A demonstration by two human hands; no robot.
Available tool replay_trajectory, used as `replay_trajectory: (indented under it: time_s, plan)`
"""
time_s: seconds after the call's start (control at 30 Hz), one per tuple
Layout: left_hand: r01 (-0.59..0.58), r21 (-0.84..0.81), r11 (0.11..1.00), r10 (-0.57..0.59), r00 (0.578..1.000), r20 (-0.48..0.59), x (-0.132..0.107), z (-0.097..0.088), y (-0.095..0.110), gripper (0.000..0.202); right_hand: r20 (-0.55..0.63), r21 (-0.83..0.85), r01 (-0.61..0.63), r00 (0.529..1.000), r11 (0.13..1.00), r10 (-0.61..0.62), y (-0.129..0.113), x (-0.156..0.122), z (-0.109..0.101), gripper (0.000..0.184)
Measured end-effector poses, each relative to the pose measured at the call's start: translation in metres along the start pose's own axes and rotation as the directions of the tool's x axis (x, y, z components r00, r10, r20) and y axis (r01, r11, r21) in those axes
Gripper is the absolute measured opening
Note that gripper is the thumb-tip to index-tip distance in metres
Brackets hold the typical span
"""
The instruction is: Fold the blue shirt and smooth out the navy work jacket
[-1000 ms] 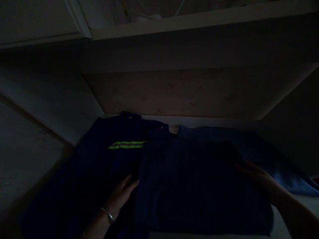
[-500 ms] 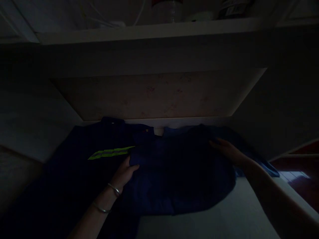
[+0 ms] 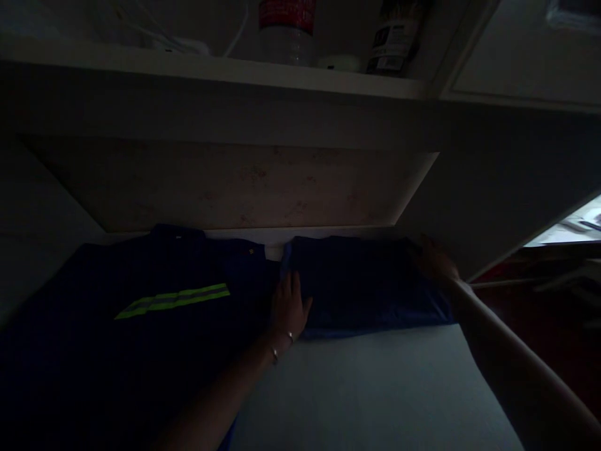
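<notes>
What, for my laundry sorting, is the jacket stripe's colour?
Stripe: yellow-green, grey centre; head view.

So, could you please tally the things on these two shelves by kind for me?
Garments: 2, the striped navy jacket and the folded blue garment, with left hand and right hand on it.
Labelled containers: 2, red-labelled bottle and dark bottle.
Small white object: 1.
White cable: 1.
Total: 6.
</notes>
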State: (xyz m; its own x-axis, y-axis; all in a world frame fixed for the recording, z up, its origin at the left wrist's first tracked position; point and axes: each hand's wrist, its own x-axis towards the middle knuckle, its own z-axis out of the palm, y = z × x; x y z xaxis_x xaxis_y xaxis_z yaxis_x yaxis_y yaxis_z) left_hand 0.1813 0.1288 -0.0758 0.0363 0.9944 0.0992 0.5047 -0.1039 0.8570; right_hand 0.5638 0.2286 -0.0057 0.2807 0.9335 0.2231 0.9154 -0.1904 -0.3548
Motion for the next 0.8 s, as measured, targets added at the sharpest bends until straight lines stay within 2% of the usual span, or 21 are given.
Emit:
replay_trajectory:
  time_s: [0.07, 0.1, 0.17, 0.23, 0.33, 0.4, 0.47, 0.53, 0.6, 0.67, 0.73, 0.77, 0.8]
  plan:
    - [-0.222, 0.279, 0.934, 0.176, 0.968, 0.178, -0.031, 0.009, -0.020, 0.056, 0.053, -0.147, 0.134, 0.990, 0.980, -0.127, -0.006, -0.038, 0.032, 0.056]
    - [-0.295, 0.371, 0.881, 0.200, 0.941, 0.273, -0.045, 0.013, -0.029, 0.053, 0.117, -0.188, 0.180, 0.980, 0.966, -0.160, -0.009, -0.058, 0.050, 0.054]
    - [-0.325, 0.463, 0.825, 0.163, 0.920, 0.357, -0.063, 0.017, -0.041, 0.054, 0.292, -0.237, 0.247, 0.941, 0.940, -0.173, -0.011, -0.096, 0.084, 0.053]
    - [-0.324, 0.502, 0.802, 0.146, 0.921, 0.361, -0.071, 0.017, -0.044, 0.055, 0.390, -0.260, 0.275, 0.907, 0.926, -0.160, -0.008, -0.121, 0.108, 0.054]
    - [-0.332, 0.516, 0.789, 0.162, 0.924, 0.348, -0.081, 0.003, -0.031, 0.054, 0.427, -0.245, 0.320, 0.883, 0.915, -0.194, 0.000, -0.128, 0.120, 0.054]
    - [-0.347, 0.511, 0.786, 0.189, 0.923, 0.336, -0.095, -0.019, -0.016, 0.050, 0.389, -0.240, 0.304, 0.900, 0.922, -0.196, 0.000, -0.121, 0.116, 0.054]
    - [-0.336, 0.512, 0.790, 0.197, 0.931, 0.307, -0.119, -0.049, -0.005, 0.045, 0.288, -0.192, 0.249, 0.939, 0.949, -0.188, -0.013, -0.120, 0.109, 0.057]
    - [-0.226, 0.574, 0.787, 0.112, 0.968, 0.226, -0.149, -0.084, -0.005, 0.040, 0.213, -0.013, 0.198, 0.958, 0.980, -0.191, -0.039, -0.130, 0.102, 0.057]
    - [-0.047, 0.677, 0.735, -0.037, 0.993, 0.110, -0.184, -0.115, -0.019, 0.040, 0.285, 0.299, 0.116, 0.937, 0.947, -0.204, -0.077, -0.154, 0.097, 0.055]
    - [0.097, 0.753, 0.650, -0.162, 0.987, 0.013, -0.219, -0.139, -0.046, 0.045, 0.449, 0.552, -0.030, 0.853, 0.833, -0.267, -0.120, -0.185, 0.096, 0.055]
    - [0.167, 0.784, 0.599, -0.257, 0.966, -0.009, -0.252, -0.151, -0.075, 0.047, 0.555, 0.644, -0.100, 0.743, 0.759, -0.373, -0.162, -0.212, 0.102, 0.055]
    - [0.192, 0.786, 0.587, -0.302, 0.953, -0.008, -0.266, -0.153, -0.088, 0.046, 0.558, 0.656, -0.069, 0.715, 0.751, -0.421, -0.182, -0.222, 0.107, 0.054]
    - [0.220, 0.785, 0.579, -0.338, 0.941, -0.014, -0.279, -0.153, -0.097, 0.044, 0.523, 0.659, 0.011, 0.713, 0.752, -0.468, -0.200, -0.227, 0.115, 0.051]
